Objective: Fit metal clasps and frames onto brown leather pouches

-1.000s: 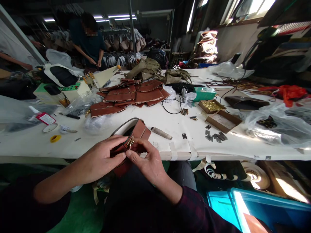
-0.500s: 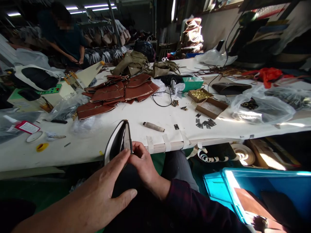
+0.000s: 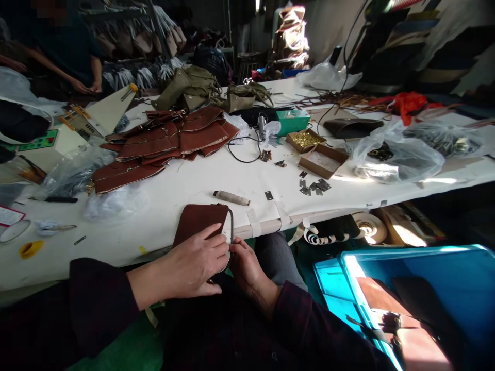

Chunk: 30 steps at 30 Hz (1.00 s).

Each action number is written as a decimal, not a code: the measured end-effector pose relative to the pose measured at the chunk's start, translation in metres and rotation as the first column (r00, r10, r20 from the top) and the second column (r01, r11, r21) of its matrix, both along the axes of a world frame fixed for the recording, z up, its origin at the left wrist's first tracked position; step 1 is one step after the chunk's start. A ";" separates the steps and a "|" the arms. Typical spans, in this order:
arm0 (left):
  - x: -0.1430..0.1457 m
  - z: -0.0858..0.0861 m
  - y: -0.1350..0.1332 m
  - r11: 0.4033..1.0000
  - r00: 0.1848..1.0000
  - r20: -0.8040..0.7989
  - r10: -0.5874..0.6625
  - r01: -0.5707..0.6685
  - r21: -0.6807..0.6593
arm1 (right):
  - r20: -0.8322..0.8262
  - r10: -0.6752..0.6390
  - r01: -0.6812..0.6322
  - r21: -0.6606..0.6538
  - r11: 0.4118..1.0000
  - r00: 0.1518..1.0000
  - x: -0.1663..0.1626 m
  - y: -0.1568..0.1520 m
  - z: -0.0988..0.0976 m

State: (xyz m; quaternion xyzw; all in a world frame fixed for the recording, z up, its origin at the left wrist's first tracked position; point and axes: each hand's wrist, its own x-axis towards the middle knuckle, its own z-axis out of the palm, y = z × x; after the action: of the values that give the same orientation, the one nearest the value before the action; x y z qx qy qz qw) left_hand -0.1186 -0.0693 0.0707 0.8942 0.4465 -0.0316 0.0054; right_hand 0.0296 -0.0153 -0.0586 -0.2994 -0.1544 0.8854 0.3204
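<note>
A brown leather pouch (image 3: 199, 219) with a dark zipper-like edge stands over my lap at the table's front edge. My left hand (image 3: 195, 263) lies on its brown face, fingers stretched out and a little apart, thumb pointing right below them. At the pouch's right edge, the fingertips of my right hand (image 3: 247, 265) are pinched on the dark edging strip. The lower part of the pouch is hidden behind my left hand. Just beyond it on the table lies a tape-wrapped, rod-like tool (image 3: 232, 198).
Stacked brown leather pieces (image 3: 150, 141) lie at the back left. Small metal plates (image 3: 319, 185), a carton of brass bits (image 3: 305, 139) and an open carton (image 3: 324, 161) sit to the right. A blue bin (image 3: 421, 252) stands low right. Another person (image 3: 73, 51) works across the table.
The pouch has turned from edge-on, its opening showing, to its brown face towards me. My left hand has moved onto that face. The view has shifted a little to the right.
</note>
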 end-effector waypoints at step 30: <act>-0.032 -0.083 -0.018 0.970 0.968 0.120 0.221 -0.231 0.077 | 0.199 -0.045 0.051 -0.029 0.998 0.979 -0.001 0.015 -0.025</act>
State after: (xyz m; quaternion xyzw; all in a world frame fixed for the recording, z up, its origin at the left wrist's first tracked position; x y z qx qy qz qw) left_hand -0.1509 -0.0874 -0.0120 0.8371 0.5457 0.0389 -0.0067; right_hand 0.0291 -0.0001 -0.0835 -0.3951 -0.1630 0.8457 0.3196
